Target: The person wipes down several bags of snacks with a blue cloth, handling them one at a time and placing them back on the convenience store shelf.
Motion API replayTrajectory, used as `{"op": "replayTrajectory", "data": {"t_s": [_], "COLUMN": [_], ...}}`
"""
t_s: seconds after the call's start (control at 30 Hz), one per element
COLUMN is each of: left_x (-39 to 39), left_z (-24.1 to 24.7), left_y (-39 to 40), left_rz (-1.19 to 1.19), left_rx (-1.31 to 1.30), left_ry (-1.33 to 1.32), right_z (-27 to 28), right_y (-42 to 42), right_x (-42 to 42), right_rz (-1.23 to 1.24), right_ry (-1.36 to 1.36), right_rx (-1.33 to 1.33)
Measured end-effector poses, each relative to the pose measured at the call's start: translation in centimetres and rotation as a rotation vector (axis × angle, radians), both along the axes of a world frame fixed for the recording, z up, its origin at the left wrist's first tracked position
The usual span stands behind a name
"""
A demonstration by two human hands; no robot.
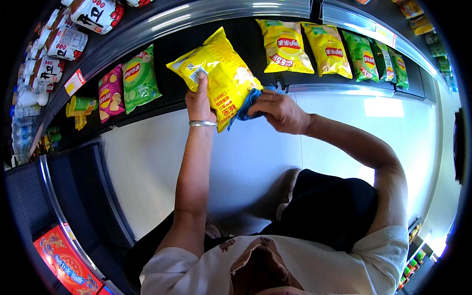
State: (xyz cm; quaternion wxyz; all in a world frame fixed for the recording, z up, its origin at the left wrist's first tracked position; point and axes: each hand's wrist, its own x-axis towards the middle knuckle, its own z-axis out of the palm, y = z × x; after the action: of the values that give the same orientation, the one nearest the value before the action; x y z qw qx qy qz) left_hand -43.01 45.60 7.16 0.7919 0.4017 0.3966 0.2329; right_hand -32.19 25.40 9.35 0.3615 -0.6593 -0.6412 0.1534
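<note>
A yellow Lay's chip bag (225, 73) is tilted in the middle of the view, in front of the dark shelf. My left hand (201, 99) grips it near its lower left side, thumb over the printed barcode. My right hand (280, 110) holds a blue cloth (249, 105) against the bag's right edge. Two more yellow Lay's bags, one here (287, 46) and one beside it (328, 51), lie on the shelf to the right. A green Lay's bag (142, 81) and a magenta one (110, 94) lie to the left.
Several green chip bags (363, 57) lie farther right on the shelf (173, 94). Above runs a shelf edge with a clear strip (236, 14). White jars (97, 14) stand at the upper left. Yellow canisters (83, 106) are at the left, and a red box (66, 261) is at the lower left.
</note>
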Motion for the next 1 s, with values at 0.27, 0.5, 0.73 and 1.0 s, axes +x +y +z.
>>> {"op": "replayTrajectory", "data": {"t_s": [0.27, 0.5, 0.73, 1.0], "left_x": [-0.4, -0.2, -0.9, -0.1], "left_z": [-0.1, 0.1, -0.8, -0.1], "left_y": [-0.6, -2.8, 1.0, 0.0], "left_rz": [-0.079, -0.170, 0.008, 0.275], "left_rx": [-0.034, -0.251, -0.171, -0.193], "left_ry": [-0.022, -0.116, -0.080, -0.187], "right_z": [2.7, 1.9, 1.0, 2.3], "right_y": [1.6, 2.3, 0.2, 1.1], "right_x": [4.1, 2.8, 2.1, 1.8], "right_rz": [-0.443, -0.324, -0.226, -0.407], "right_ry": [0.496, 0.554, 0.807, 1.210], "right_rx": [0.168, 0.058, -0.276, -0.537]}}
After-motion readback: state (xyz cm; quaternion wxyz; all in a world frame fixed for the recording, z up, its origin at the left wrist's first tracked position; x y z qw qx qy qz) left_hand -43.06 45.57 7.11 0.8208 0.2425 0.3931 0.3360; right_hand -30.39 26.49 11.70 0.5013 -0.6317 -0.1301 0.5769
